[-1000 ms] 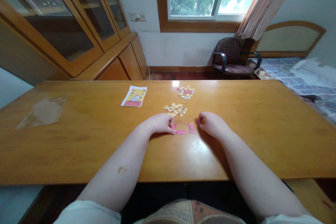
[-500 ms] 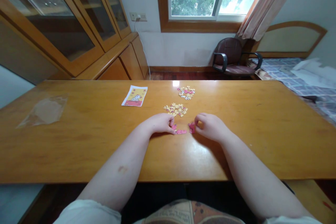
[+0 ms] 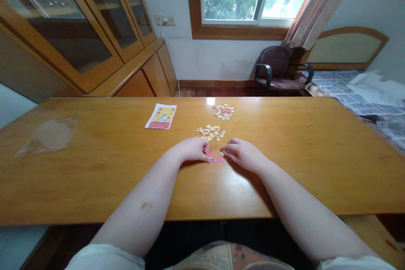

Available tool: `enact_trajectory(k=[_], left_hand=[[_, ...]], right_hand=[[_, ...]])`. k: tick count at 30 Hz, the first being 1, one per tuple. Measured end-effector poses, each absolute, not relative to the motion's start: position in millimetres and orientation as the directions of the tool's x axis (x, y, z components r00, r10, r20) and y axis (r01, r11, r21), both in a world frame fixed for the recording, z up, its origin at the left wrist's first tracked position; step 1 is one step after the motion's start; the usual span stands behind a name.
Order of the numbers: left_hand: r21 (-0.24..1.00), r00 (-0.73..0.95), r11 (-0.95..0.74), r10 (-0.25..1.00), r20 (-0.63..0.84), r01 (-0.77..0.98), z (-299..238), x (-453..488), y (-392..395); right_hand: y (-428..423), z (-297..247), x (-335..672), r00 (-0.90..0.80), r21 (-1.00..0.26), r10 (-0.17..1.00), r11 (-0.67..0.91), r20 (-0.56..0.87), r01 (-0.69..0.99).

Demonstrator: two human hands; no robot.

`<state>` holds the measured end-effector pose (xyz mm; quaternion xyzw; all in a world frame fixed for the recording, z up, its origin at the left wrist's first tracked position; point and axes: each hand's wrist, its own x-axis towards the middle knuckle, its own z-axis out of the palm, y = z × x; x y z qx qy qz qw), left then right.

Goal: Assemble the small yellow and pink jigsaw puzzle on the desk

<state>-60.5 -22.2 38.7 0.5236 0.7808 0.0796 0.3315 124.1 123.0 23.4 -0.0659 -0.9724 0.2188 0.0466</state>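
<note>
A short strip of joined pink jigsaw pieces (image 3: pixel 217 159) lies on the table in front of me. My left hand (image 3: pixel 195 149) rests at its left end, thumb and fingers closed on the pink pieces there. From the right, my right hand (image 3: pixel 243 154) pinches a small jigsaw piece (image 3: pixel 222 152) just above the strip's right end; its pale side shows. More pink pieces are partly hidden under the right fingers. Beyond my hands lies a loose pile of yellow jigsaw pieces (image 3: pixel 211 132). Further back is a second pile of mixed pink, yellow and white pieces (image 3: pixel 224 112).
A picture card (image 3: pixel 161 116) with a white animal on yellow and pink lies back left of the piles. A clear plastic bag (image 3: pixel 49 135) is on the left of the wooden table (image 3: pixel 120 164). An office chair (image 3: pixel 275 69) stands beyond the table, beside a bed (image 3: pixel 338 88).
My right hand has moved slightly left, and its fingers now hold a small piece over the strip's right end. My left hand stays at the left end.
</note>
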Motion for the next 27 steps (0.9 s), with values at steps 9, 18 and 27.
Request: enact_trajectory(k=[9, 18, 27], left_hand=[[0.475, -0.225, 0.437, 0.871, -0.437, 0.764, 40.2, -59.9, -21.9], [0.453, -0.234, 0.433, 0.872, -0.430, 0.779, 39.1, -61.1, -22.7], [0.448, -0.239, 0.438, 0.869, -0.434, 0.779, 39.5, -61.1, -22.7]], right_hand=[[120.7, 14.9, 112.9, -0.985, -0.541, 0.150, 0.837, 0.083, 0.082], [164.4, 21.2, 126.8, -0.910, -0.328, 0.414, 0.863, 0.027, 0.383], [159.6, 26.6, 127.0, -0.857, -0.351, 0.513, 0.794, -0.051, 0.497]])
